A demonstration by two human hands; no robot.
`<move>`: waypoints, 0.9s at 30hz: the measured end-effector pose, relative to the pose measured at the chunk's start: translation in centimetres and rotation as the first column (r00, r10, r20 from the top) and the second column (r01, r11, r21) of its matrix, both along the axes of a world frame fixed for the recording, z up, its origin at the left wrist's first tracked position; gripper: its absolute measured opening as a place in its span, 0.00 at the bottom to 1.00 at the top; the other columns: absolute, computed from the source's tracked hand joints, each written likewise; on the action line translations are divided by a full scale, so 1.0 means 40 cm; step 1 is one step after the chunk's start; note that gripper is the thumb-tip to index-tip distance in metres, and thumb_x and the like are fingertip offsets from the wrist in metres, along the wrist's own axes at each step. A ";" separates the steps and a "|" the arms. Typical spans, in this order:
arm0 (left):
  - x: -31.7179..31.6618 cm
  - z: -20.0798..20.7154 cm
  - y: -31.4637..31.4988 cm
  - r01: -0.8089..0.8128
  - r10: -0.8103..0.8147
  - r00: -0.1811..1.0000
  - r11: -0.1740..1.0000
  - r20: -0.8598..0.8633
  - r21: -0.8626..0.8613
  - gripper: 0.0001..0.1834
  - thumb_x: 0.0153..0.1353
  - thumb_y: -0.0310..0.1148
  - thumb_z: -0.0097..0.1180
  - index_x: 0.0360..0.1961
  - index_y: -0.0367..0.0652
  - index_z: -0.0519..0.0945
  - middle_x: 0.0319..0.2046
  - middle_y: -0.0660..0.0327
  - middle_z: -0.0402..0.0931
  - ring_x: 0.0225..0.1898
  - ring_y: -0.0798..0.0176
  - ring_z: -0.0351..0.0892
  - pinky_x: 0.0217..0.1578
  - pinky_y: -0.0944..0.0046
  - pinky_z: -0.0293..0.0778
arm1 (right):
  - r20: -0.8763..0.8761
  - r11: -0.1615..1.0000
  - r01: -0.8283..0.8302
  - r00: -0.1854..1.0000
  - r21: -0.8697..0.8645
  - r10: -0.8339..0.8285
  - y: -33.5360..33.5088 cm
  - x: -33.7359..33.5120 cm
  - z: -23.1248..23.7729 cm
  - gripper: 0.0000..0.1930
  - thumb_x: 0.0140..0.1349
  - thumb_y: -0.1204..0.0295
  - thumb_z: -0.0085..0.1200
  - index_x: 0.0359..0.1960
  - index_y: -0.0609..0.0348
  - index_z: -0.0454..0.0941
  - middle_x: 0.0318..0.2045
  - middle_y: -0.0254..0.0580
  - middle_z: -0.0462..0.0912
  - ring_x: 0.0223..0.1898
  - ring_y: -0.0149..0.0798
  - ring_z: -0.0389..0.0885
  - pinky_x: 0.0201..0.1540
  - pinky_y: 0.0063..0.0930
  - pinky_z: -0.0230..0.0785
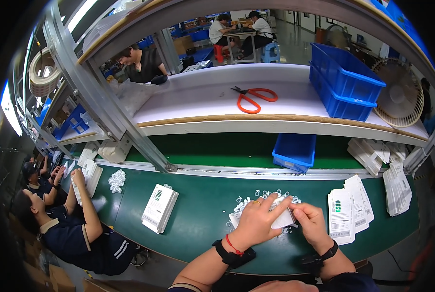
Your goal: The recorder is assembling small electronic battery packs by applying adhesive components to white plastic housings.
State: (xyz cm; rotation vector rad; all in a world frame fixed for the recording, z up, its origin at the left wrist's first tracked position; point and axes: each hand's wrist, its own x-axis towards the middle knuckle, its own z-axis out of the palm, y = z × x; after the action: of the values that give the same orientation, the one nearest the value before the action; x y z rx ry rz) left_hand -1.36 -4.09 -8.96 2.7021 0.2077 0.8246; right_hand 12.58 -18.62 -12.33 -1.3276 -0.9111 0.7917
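Over the green bench, my left hand (257, 220) lies across a white carton (282, 222), its fingers stretched over the top and gripping it. My right hand (312, 223) pinches the carton's right edge between thumb and fingers. What lies under the fingertips is hidden. Small white plastic pieces with ring-shaped ends (241, 200) are scattered on the bench around and beneath my hands. To the right of my right hand rests a fanned stack of flat white printed cartons (342, 219). Another neat stack of white cartons (160, 208) lies to the left.
A shelf (188, 104) spans above the bench, bearing orange-handled scissors (254, 97) and stacked blue bins (344, 82). Below it sits another blue bin (295, 152). More cartons (397, 190) lie at far right. Left, a co-worker (76, 228) handles cartons near a white pile (116, 181).
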 end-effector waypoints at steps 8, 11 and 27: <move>0.002 0.020 -0.011 0.057 -0.058 0.998 0.998 0.027 0.039 0.47 0.33 0.40 0.71 0.61 0.50 0.70 0.51 0.53 0.71 0.47 0.53 0.73 0.46 0.54 0.67 | -0.313 0.990 0.065 0.950 0.122 -0.023 0.013 -0.013 0.029 0.09 0.61 0.81 0.55 0.43 0.63 0.72 0.34 0.34 0.79 0.36 0.24 0.77 0.42 0.17 0.70; 0.000 0.022 0.008 -0.059 0.059 0.998 0.997 -0.006 0.042 0.48 0.34 0.42 0.71 0.62 0.46 0.68 0.51 0.53 0.70 0.51 0.52 0.70 0.49 0.52 0.63 | -0.252 0.946 0.285 0.937 0.157 -0.241 0.010 0.008 0.037 0.06 0.62 0.79 0.54 0.40 0.65 0.74 0.36 0.42 0.82 0.36 0.26 0.80 0.43 0.20 0.72; 0.001 0.006 0.001 -0.061 0.060 0.989 0.998 0.138 0.002 0.45 0.35 0.45 0.69 0.59 0.43 0.73 0.40 0.57 0.73 0.36 0.56 0.71 0.39 0.59 0.65 | -0.302 0.911 0.346 0.913 0.222 -0.273 -0.014 0.033 0.056 0.03 0.62 0.82 0.52 0.30 0.63 0.72 0.31 0.41 0.82 0.29 0.24 0.78 0.36 0.17 0.70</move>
State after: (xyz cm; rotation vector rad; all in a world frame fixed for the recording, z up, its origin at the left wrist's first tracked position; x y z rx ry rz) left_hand -1.31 -4.04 -8.71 2.6425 0.2565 1.0274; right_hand 13.90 -19.17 -10.07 -1.0592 -0.5508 0.5528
